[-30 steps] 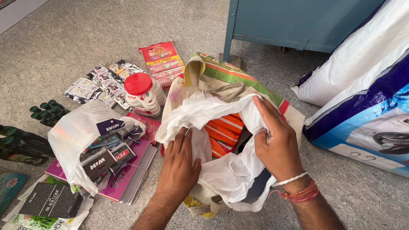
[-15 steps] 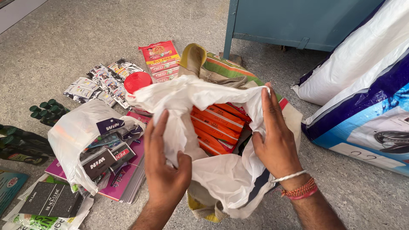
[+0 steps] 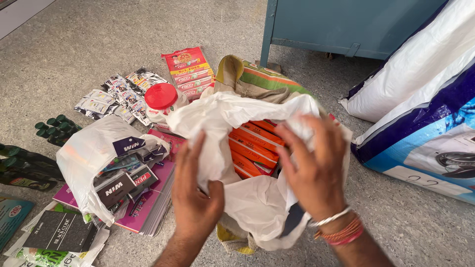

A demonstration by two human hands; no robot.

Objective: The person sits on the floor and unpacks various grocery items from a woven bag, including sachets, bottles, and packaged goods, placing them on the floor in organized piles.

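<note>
1. From the head camera I see both bare hands working a white plastic bag [image 3: 247,198] that sits inside a striped cloth sack [image 3: 262,79] on a speckled grey floor [image 3: 89,39].

2. My left hand [image 3: 195,198], at about 7 o'clock from the bag's mouth, has thumb and fingers pinched narrowly on a fold of the white plastic, pulling it up and toward the left.

3. My right hand [image 3: 314,168], at about 4 o'clock, has its fingers spread and curled over the bag's far rim, gripping the film; a metal bangle and red threads circle the wrist.

4. Between the hands the bag gapes open, showing a stack of orange boxes [image 3: 252,146] lying flat inside, none of them lifted out.

5. My judgement: the bag's mouth is opened and the contents exposed; the boxes are yet to be handled.

6. At 9 o'clock lies another white bag [image 3: 91,158] spilling dark pen boxes [image 3: 118,185] over pink notebooks [image 3: 148,207].

7. At 11 o'clock stand a red-lidded jar [image 3: 162,99], red packets [image 3: 188,66] and strips of small sachets [image 3: 121,91].

8. At 3 o'clock large white and blue sacks [image 3: 420,113] lean together; a teal metal cabinet [image 3: 346,24] stands at 12 o'clock.
</note>
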